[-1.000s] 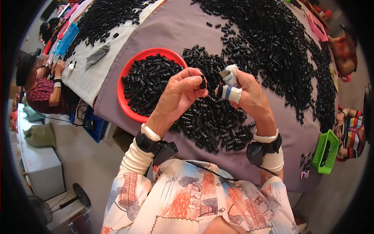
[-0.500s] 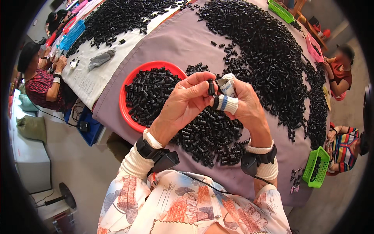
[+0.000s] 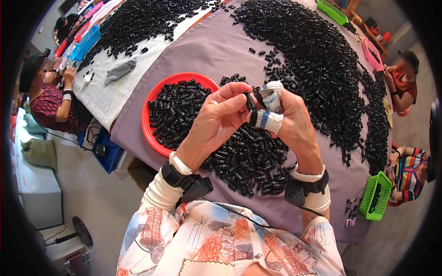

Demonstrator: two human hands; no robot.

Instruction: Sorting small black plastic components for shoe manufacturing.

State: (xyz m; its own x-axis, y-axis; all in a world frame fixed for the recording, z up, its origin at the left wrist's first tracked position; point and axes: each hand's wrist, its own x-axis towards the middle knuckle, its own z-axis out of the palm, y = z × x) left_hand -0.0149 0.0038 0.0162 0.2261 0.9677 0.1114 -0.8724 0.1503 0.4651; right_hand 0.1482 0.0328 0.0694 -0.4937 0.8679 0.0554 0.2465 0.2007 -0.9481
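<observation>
My left hand (image 3: 220,115) pinches a small black plastic part (image 3: 250,101) upright between thumb and fingertips. Close by on its right, my right hand (image 3: 294,112) is closed, with white cloth covers (image 3: 269,120) on its thumb and finger. A small dark thing shows between those covered fingertips; I cannot make out its kind. Beneath both hands lies a heap of similar black parts (image 3: 251,156). A red round basin (image 3: 146,117) full of such parts stands left of my left hand.
A large pile of black parts (image 3: 308,64) covers the far right of the mauve tablecloth (image 3: 202,50). The green basket (image 3: 375,198) sits at the right edge. Co-workers sit at left and right. A grey cloth (image 3: 120,72) lies on the white table.
The black part in my left hand has tilted slightly, its top leaning left. My right hand has shifted a little. The co-worker's hands at far left have moved.
</observation>
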